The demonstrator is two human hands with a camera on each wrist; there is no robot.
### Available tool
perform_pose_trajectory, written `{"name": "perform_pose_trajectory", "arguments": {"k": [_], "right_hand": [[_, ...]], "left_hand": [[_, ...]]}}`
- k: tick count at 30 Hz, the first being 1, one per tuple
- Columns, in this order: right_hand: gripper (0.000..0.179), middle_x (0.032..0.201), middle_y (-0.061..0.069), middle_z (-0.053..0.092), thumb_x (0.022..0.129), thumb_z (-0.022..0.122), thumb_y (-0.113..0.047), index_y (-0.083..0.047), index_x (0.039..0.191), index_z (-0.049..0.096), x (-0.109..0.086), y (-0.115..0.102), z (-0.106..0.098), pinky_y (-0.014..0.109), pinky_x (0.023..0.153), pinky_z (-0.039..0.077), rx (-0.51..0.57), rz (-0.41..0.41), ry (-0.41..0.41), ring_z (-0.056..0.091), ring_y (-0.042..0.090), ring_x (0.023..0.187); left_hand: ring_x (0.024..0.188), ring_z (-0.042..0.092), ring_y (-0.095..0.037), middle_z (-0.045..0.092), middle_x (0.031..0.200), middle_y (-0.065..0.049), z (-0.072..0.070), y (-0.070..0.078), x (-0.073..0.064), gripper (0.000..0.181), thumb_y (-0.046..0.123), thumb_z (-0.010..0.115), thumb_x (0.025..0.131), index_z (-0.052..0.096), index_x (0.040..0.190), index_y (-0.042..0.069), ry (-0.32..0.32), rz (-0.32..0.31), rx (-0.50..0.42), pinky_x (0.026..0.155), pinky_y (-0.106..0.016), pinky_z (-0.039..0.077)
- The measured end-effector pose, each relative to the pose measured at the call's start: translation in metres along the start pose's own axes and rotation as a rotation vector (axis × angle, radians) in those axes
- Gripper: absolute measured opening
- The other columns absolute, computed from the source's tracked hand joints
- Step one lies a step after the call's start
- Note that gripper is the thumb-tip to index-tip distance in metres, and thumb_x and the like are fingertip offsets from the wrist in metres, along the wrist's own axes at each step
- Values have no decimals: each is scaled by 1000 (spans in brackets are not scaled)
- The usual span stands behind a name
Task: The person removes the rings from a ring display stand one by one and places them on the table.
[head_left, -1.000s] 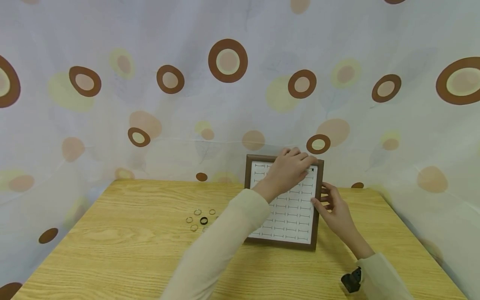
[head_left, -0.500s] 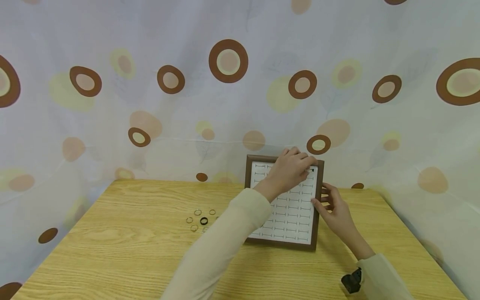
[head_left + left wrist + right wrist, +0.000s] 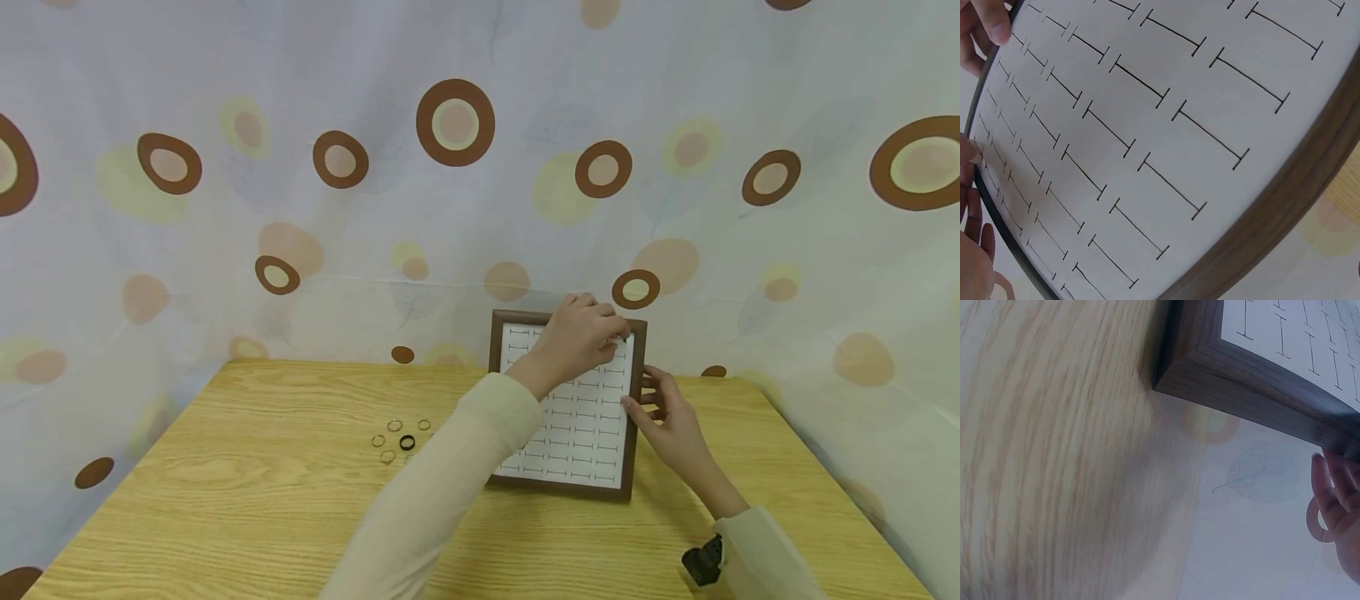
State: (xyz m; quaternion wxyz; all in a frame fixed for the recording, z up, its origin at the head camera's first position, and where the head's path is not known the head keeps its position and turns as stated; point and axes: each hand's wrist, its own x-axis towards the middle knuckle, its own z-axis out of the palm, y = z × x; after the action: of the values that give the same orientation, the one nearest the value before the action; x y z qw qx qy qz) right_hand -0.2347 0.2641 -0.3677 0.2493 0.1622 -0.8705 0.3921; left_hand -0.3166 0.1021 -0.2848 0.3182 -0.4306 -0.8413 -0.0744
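Note:
A brown-framed white slotted board [image 3: 562, 417] leans upright on the table, covered in rows of short I-shaped slits. My left hand [image 3: 577, 337] reaches across its face to the top right corner. Its fingers are bent there around a small dark thing [image 3: 626, 337], mostly hidden and too small to identify. My right hand [image 3: 671, 425] grips the frame's right side, thumb on the front and fingers behind. The left wrist view shows the left hand [image 3: 972, 262] at the board's far edge. In the right wrist view, the right hand's fingers [image 3: 1332, 494] touch the wooden frame [image 3: 1260, 394].
Several thin rings [image 3: 394, 425] and one black ring [image 3: 407, 442] lie on the wooden table [image 3: 225, 475], left of the board. My left sleeve [image 3: 435, 492] hides part of that area. A patterned curtain [image 3: 480, 208] hangs behind the table.
My left hand's fingers have shifted slightly at the top right corner and now cover more of the small dark thing. The right hand and the board stay in place.

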Motion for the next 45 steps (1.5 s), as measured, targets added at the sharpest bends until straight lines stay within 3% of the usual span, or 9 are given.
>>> {"name": "perform_pose_trajectory", "arguments": {"k": [8,15,27,37,45], "right_hand": [[49,110,20,56,85,59,0,5,129,37,0,0,0,17,62,46,9,-8,1,53,-4,82],[52,113,15,56,87,59,-7,-3,133,36,2,36,8,16,63,46,9,-16,4,51,-10,84],[51,113,15,56,88,59,-10,-1,132,36,3,35,7,17,63,46,9,-11,-2,51,-10,84],[53,116,16,55,88,58,-12,-3,135,33,3,30,7,16,65,46,-25,17,-15,49,-10,86],[50,112,22,55,87,58,-3,6,130,35,1,-1,1,17,65,45,-37,12,-3,50,-5,84]], "left_hand": [[89,57,-8,67,95,14,-3,0,0,21,21,62,81,69,99,29,-16,6,9,84,-25,41],[87,57,-7,66,94,14,-5,-4,1,20,22,61,82,70,99,28,-29,21,-23,85,-26,42],[88,58,-6,66,97,11,-17,-11,-5,19,23,62,84,69,101,23,-85,31,-127,86,-23,42],[90,54,-9,62,86,9,-32,-28,-27,20,16,61,83,67,101,20,-114,44,-210,86,-21,40],[86,52,-12,63,83,6,-46,-52,-56,18,11,64,79,67,96,16,-66,89,-194,82,-24,40]]}}
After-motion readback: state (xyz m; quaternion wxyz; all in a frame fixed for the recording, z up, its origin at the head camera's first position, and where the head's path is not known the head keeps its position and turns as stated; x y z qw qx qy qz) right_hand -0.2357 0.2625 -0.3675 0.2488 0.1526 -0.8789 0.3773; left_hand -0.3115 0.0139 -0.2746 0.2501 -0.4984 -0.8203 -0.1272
